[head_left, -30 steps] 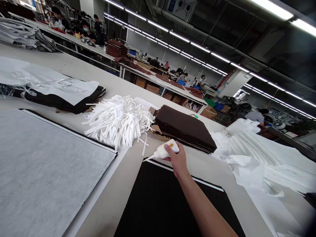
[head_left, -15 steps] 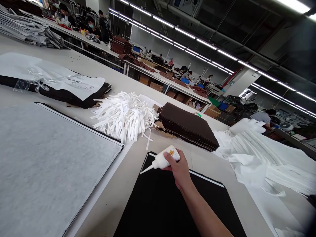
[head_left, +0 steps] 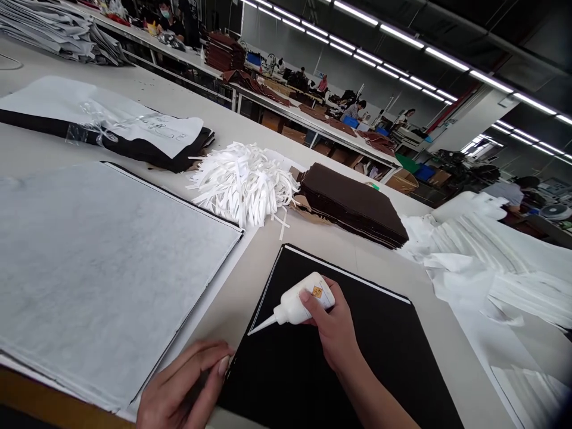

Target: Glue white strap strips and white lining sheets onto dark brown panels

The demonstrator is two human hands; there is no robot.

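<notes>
Right hand (head_left: 334,326) clenched around a glue bottle (head_left: 297,302) above a black panel (head_left: 379,357); left hand (head_left: 179,384) curled at its edge, grip unclear.

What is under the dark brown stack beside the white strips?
Crumpled tan paper pokes out at the left corner of the dark brown stack; the rest beneath it is covered.

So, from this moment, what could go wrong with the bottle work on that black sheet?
The right hand holds a white squeeze bottle with its fine nozzle right at the white-lined edge of the black sheet, so a stray drip could mark the sheet. The left hand is at the sheet's lower-left edge; it might nudge the sheet out of line, or toward the grey sheet beside it.
</notes>
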